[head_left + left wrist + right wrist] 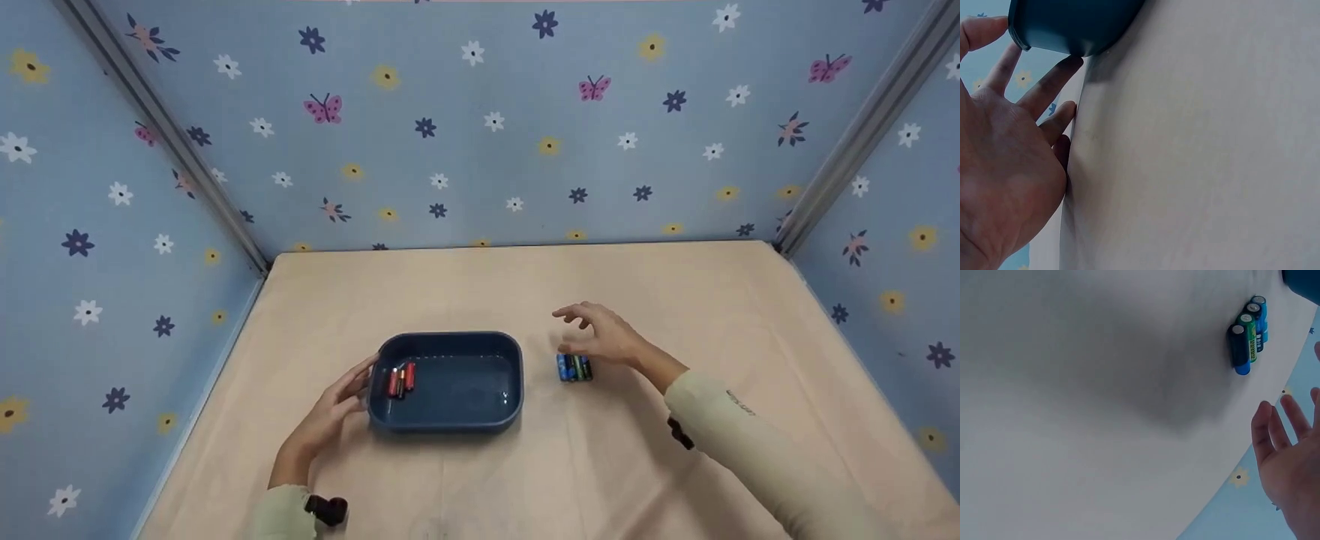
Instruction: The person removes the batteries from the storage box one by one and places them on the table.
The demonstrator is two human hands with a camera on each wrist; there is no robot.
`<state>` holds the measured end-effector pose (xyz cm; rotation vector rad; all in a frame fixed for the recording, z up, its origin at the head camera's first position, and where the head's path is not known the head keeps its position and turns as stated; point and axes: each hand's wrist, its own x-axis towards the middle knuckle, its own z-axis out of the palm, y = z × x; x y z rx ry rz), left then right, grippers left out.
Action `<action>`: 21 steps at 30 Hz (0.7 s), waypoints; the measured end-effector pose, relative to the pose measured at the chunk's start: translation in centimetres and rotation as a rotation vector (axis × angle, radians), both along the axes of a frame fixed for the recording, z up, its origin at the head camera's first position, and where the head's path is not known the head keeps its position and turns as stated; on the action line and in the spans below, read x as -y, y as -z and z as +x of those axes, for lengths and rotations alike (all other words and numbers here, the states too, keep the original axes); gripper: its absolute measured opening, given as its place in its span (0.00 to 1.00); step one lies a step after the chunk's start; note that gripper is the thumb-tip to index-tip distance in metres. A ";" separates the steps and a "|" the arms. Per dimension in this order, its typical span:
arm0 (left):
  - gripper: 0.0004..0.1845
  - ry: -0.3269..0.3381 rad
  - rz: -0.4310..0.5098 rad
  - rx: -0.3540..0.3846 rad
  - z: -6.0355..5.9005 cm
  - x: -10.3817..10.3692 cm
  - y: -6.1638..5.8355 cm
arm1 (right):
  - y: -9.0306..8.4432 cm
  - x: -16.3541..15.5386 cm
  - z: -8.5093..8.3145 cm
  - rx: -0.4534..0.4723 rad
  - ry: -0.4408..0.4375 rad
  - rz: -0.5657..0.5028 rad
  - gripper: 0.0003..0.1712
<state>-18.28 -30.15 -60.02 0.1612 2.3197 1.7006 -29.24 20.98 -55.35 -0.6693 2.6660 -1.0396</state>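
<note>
A dark blue rectangular tray (pixel 461 390) stands on the table, with three small batteries (pixel 409 376), red and black, lying at its left end. Along the tray's left outer side, my left hand (pixel 330 420) touches the wall with outstretched fingers; in the left wrist view the thumb and fingertips meet the tray (pixel 1067 28) edge. To the right of the tray lies a side-by-side row of several batteries (pixel 1247 337) in blue, green and black. Over this row hovers my right hand (pixel 604 336), fingers spread and slightly bent, holding nothing.
A pale peach cloth (pixel 450 487) covers the table. Blue panels (pixel 480 150) with flowers and butterflies wall it in at the back and both sides, with grey metal posts (pixel 172 142) at the corners. Both sleeves carry a small dark device (pixel 327 511) near the wrist.
</note>
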 end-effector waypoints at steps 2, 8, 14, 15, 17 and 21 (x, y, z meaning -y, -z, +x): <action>0.42 0.005 0.003 -0.001 0.0 0.0 0.0 | 0.1 0.4 -0.1 0.028 -0.023 -0.034 0.35; 0.42 0.010 -0.008 -0.005 0.0 0.0 -0.1 | 0.2 2.4 -0.5 0.076 -0.050 -0.069 0.34; 0.42 0.003 -0.012 -0.001 -0.2 -0.1 0.0 | -0.4 4.7 -0.7 0.063 -0.083 -0.083 0.33; 0.42 0.003 -0.014 0.000 -0.2 0.0 0.0 | -0.4 5.1 -0.7 0.058 -0.085 -0.086 0.33; 0.42 0.006 -0.013 0.003 -0.2 0.0 0.1 | -0.6 5.7 -0.8 0.059 -0.086 -0.098 0.33; 0.42 0.005 -0.007 0.011 0.0 0.1 0.0 | -0.9 7.0 -0.9 0.066 -0.100 -0.114 0.32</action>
